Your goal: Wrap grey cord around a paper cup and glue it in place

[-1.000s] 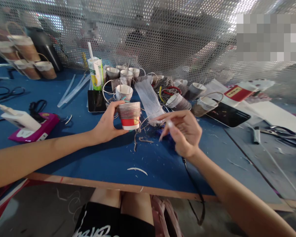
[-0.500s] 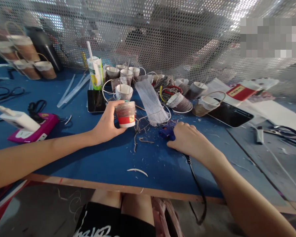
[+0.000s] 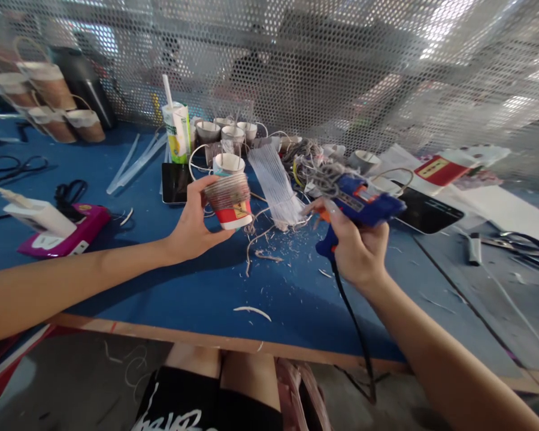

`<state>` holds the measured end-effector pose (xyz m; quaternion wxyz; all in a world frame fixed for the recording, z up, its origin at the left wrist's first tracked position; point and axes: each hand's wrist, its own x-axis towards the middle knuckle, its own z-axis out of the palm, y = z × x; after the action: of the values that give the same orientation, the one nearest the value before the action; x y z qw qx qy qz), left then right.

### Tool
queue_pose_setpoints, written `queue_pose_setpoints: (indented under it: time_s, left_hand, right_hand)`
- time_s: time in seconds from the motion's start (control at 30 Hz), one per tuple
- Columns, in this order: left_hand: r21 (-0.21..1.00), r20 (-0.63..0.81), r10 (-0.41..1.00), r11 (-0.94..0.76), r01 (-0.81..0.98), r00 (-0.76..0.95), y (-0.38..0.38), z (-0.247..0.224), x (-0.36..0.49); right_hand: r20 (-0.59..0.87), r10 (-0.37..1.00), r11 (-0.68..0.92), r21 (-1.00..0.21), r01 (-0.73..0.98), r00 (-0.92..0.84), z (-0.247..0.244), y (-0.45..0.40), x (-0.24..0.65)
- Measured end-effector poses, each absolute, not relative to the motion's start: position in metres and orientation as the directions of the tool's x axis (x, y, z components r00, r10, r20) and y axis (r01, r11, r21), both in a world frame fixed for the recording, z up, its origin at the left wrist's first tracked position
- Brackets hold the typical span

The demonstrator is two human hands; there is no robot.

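My left hand is closed round a paper cup, tilted a little, its upper part wound with grey-brown cord and its lower part red and white. In my right hand is a blue glue gun, gripped by its handle and lifted off the table, with a black cable hanging below. The two hands are apart. Behind the cup stands a white paper cup. A strip of clear glue sticks lies between the hands, beside loose cord ends.
Cord-wrapped cups with handles stand at the far left near a magenta power strip. A drink carton and a phone are behind my left hand. Another phone and scissors lie right. Perforated metal rises behind.
My right hand has raised the glue gun off the table and turned it, moving slightly right. My left hand has tilted the cup.
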<state>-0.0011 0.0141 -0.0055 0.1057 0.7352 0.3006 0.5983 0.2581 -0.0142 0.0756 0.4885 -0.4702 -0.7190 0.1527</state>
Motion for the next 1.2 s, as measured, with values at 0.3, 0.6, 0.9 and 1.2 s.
queue_pose_setpoints:
  time_s: [0.3, 0.6, 0.9, 1.2]
  left_hand:
    - [0.496, 0.806, 0.574, -0.789, 0.362, 0.145, 0.014, -0.006, -0.006]
    - [0.518, 0.792, 0.594, -0.776, 0.359, 0.141, 0.012, -0.003, -0.004]
    - [0.529, 0.788, 0.600, -0.774, 0.348, 0.136, 0.012, -0.004, -0.004]
    - [0.534, 0.777, 0.611, -0.768, 0.354, 0.153, 0.011, -0.002, -0.005]
  right_hand:
    - [0.238, 0.944, 0.282, -0.942, 0.184, -0.229, 0.068, -0.036, 0.229]
    - [0.170, 0.952, 0.237, -0.935, 0.262, -0.255, 0.061, -0.035, 0.231]
    - [0.291, 0.921, 0.356, -0.899, 0.256, -0.260, 0.064, -0.033, 0.229]
    - [0.271, 0.918, 0.353, -0.891, 0.284, -0.290, 0.066, -0.034, 0.227]
